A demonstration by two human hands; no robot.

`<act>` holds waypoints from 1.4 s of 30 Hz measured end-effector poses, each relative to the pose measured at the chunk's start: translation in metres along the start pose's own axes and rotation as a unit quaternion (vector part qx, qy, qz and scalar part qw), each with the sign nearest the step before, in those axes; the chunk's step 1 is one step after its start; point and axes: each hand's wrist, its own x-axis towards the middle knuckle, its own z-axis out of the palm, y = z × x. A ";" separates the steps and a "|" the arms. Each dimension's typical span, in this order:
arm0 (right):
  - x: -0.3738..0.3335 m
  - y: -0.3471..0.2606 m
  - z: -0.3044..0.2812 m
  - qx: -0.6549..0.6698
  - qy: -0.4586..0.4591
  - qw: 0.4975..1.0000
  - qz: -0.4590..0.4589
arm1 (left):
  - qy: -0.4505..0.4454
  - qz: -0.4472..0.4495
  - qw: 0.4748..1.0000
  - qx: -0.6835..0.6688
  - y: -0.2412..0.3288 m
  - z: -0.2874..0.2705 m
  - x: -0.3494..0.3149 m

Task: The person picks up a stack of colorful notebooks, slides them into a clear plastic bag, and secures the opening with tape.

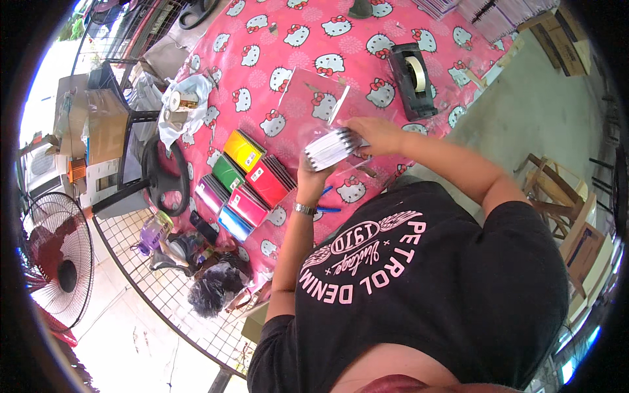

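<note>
– Down and L of the black tape dispenser (pixel 413 82), what are the hands doing?

– Both are busy w/ a stack of small notepads (pixel 331 149), white page edges showing, black coils at the ends. L hand (pixel 316 171) is curled round the near L end, gripping it, fingers partly hidden. R hand (pixel 372 135) is closed at the R end; can't tell if it pinches pads, the clear plastic showing about them, or both.

– OK, what else is on the table?

– Pink cloth (pixel 357 29) w/ white cat faces, under the dispenser & everything round it. Directly L of the dispenser, a clear plastic sheet (pixel 304 84), lying flat. Farther L & lower than the dispenser, piles of coil notebooks (pixel 270 183), close together: yellow, green, red, purple, pink, blue covers.

– Anything farther out?

– Yes. Well L of the dispenser, a white plastic bag (pixel 192 85) w/ a tape roll (pixel 181 101) on it. Lower L from the dispenser, well apart, a purple bottle (pixel 154 230), & past that a big fan (pixel 60 252). Lower R of the dispenser, a wooden stool (pixel 553 190) on the floor.
</note>
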 end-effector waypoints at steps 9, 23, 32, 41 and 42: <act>0.010 -0.047 -0.025 0.011 0.090 0.994 0.054 | -0.004 -0.116 0.992 -0.056 0.061 0.004 0.004; 0.049 0.007 -0.017 0.178 -0.030 0.983 -0.021 | -0.093 -0.188 0.969 -0.128 0.014 -0.028 0.042; 0.049 0.001 -0.007 0.172 0.064 0.983 -0.011 | 0.064 0.061 0.961 0.263 0.016 -0.014 0.039; 0.051 0.001 -0.008 0.172 0.017 0.985 -0.018 | -0.003 -0.006 0.981 0.192 0.021 -0.025 0.046; 0.053 0.001 -0.006 0.170 0.019 0.985 -0.024 | 0.011 0.017 0.968 0.250 0.028 -0.019 0.047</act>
